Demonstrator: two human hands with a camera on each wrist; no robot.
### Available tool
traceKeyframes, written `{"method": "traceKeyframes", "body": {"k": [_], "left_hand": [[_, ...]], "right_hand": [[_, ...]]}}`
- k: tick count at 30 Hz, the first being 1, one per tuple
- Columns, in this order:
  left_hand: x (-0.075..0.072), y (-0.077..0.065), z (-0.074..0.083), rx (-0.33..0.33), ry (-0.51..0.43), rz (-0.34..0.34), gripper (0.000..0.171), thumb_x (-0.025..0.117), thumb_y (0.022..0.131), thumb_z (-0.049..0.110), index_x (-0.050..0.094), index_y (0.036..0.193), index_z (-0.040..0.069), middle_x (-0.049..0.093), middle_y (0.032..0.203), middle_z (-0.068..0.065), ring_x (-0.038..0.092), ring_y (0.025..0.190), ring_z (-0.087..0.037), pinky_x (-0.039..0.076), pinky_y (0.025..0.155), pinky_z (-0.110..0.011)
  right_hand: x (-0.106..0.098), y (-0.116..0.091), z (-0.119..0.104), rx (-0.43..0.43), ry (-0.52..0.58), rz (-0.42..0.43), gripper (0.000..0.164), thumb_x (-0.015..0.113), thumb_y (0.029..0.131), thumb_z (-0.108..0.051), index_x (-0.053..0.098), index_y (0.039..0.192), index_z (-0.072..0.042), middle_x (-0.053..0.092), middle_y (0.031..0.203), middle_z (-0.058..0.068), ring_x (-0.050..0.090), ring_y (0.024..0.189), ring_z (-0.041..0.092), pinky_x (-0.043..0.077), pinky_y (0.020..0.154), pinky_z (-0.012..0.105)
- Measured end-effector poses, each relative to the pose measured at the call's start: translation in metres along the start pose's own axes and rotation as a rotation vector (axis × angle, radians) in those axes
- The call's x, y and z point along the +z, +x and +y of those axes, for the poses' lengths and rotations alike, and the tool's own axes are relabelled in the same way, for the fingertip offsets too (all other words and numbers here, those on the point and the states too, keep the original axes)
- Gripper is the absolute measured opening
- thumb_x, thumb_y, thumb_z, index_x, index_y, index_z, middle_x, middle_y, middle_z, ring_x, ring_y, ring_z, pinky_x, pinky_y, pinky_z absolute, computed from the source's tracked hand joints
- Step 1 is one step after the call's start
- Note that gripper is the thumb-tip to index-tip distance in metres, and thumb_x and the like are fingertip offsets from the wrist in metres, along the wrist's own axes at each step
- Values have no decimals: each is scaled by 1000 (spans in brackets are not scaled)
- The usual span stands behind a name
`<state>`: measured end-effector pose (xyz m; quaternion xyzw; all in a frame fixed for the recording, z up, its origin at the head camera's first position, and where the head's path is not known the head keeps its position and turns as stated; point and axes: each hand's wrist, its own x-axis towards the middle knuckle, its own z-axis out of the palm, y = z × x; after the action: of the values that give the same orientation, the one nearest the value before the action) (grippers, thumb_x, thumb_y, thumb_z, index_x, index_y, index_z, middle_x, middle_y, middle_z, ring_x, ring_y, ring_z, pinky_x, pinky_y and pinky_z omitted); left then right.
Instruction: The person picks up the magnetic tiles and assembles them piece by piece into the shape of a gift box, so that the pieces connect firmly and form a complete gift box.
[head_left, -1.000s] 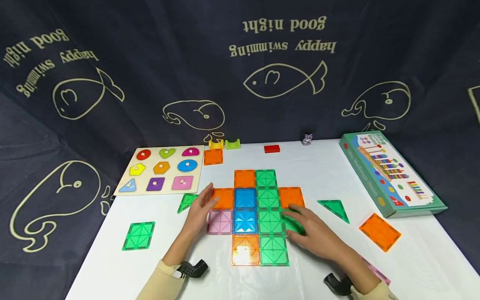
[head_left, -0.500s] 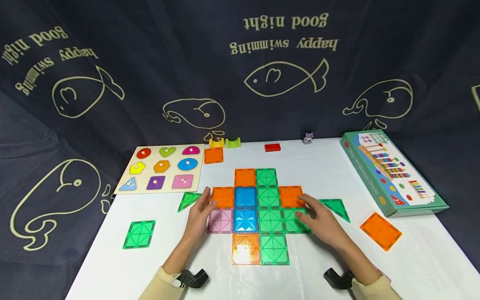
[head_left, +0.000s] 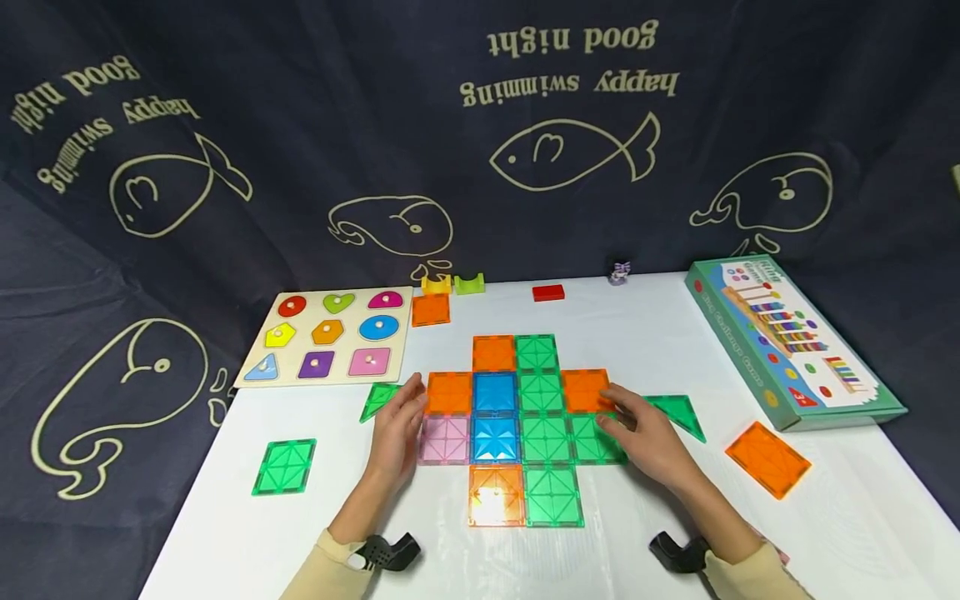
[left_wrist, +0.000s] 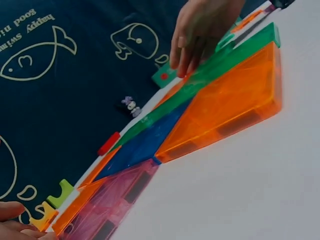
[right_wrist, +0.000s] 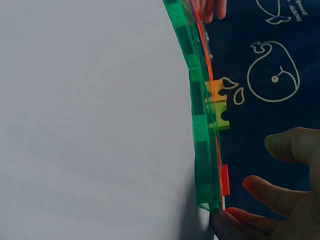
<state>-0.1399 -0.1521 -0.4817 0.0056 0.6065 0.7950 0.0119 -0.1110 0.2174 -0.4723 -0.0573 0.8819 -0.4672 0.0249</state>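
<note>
Flat on the white table lies a joined layout of translucent magnetic tiles: a green column (head_left: 546, 437), blue tiles (head_left: 495, 437), orange tiles and a pink tile (head_left: 445, 439). My left hand (head_left: 392, 437) rests at the layout's left side, fingers relaxed beside the orange tile (head_left: 450, 392) and the pink one. On the other side, my right hand (head_left: 647, 433) has its fingertips at the outer edges of an orange tile (head_left: 585, 389) and a green tile (head_left: 595, 437). In the right wrist view, its fingers (right_wrist: 280, 197) are spread loosely by the green edge.
Loose tiles lie around: a green square (head_left: 285, 467), green triangles (head_left: 678, 414) and an orange square (head_left: 768, 458). A shape puzzle board (head_left: 341, 385) is at back left, a green game box (head_left: 798, 342) at right. Small blocks, including a red block (head_left: 548, 292), line the back edge.
My right hand has drawn back rightward from over the right-hand green tile to its outer edge, uncovering it. My left hand stays at the left side, shifting only slightly.
</note>
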Motion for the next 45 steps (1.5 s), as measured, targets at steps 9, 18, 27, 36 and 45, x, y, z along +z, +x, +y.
{"method": "traceKeyframes", "body": {"k": [9,18,27,36,45], "left_hand": [[-3,3,8,47,14,62,53,55,94,8,38,142,-8,38,145,-25,36,134,-35,37,104,-33],[9,9,-2,94,11,-107,60,55,97,10,27,149,-3,33,151,-15,32,138,-26,34,105,-30],[29,6,-6,67,89,-173,66,41,102,35,10,155,11,13,159,1,8,144,-15,4,116,-40],[40,7,-6,52,14,-228,64,38,101,43,12,156,23,9,159,10,4,144,-12,-3,114,-48],[45,25,1,71,3,-170,50,30,105,21,21,154,20,19,158,3,10,144,-16,2,115,-45]], "right_hand": [[2,0,0,-38,-86,-5,50,61,95,-33,53,135,-3,38,148,17,50,122,37,43,96,51],[2,2,2,-61,-91,6,48,61,95,-29,53,135,-3,40,147,17,50,123,34,44,96,48],[2,-2,5,-86,-98,0,43,61,95,-31,59,128,-3,38,148,12,50,124,30,45,95,45],[0,-3,5,-91,-150,-11,42,60,95,-32,61,127,-5,36,150,13,36,134,35,36,101,54],[0,-4,5,-104,-154,-31,40,62,95,-29,61,127,-6,37,150,12,34,135,35,34,102,56]]}}
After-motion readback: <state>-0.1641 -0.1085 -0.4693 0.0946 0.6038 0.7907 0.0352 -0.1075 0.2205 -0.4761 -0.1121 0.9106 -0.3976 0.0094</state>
